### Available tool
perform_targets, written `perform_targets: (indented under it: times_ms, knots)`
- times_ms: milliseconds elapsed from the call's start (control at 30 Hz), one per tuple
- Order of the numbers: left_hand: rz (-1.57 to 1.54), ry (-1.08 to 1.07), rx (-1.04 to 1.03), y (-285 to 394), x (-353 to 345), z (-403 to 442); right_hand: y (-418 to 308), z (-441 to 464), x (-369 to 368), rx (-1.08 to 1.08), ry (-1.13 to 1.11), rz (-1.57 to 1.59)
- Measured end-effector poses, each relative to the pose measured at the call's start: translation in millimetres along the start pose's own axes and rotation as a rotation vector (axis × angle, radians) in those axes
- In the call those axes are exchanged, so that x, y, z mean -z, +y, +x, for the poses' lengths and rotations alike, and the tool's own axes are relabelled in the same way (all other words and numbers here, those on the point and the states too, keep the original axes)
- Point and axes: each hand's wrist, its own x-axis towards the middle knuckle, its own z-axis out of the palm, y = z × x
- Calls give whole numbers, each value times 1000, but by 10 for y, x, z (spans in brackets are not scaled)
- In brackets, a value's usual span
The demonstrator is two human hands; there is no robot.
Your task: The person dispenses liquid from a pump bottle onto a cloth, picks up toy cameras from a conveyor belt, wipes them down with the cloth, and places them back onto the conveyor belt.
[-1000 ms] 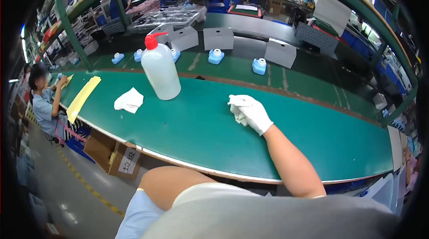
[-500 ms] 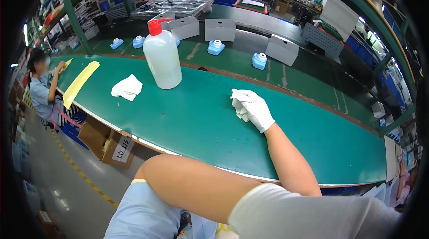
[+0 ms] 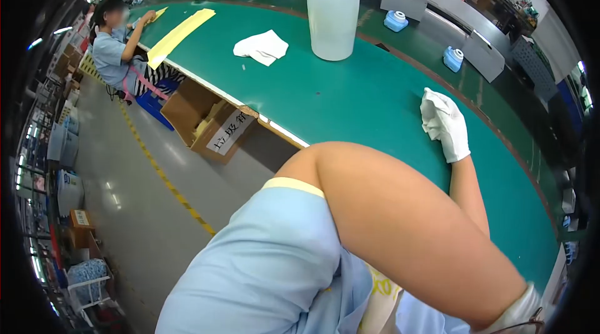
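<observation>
My right hand [image 3: 453, 128], in a white glove, rests on the green tabletop [image 3: 375, 109] at the right, its fingers closed round a crumpled white cloth [image 3: 430, 115]. My left arm is bent across the lower view. Of my left hand [image 3: 524, 310], only the white glove's cuff end shows at the lower right edge; its fingers are out of sight. A large translucent bottle [image 3: 333, 18] with a red top stands upright beyond my right hand, to the left. Another white cloth [image 3: 262, 47] lies left of the bottle, and a yellow strip [image 3: 180, 38] farther left.
A co-worker [image 3: 112, 46] sits at the table's far left, hands on yellow material. An open cardboard box [image 3: 209, 124] stands below the table edge. Behind the table are blue containers [image 3: 395, 20] and grey boxes [image 3: 403, 1]. A yellow-black line [image 3: 159, 174] crosses the floor.
The view has swung left and down, so the table things appear farther right. My left forearm shows more fully, with its glove cuff at the lower right. My right hand still grips the cloth.
</observation>
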Motion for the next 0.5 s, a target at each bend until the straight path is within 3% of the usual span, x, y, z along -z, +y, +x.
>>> perform_targets:
  times_ms: [67, 267, 400, 467, 500]
  knots:
    - [12, -12, 33, -22, 3, -50, -187, -74, -128, -96, 44, -73]
    - [17, 37, 156, 51, 95, -246, -15, -19, -28, 30, -12, -27]
    - [-118, 364, 125, 391, 273, -797, -108, -52, -59, -36, -9, -103]
    - [-429, 543, 84, 471, 288, -973, -151, -58, -87, -90, 7, -117]
    - [-282, 581, -52, 524, 320, -1054, -154, -56, -89, -114, 2, -79]
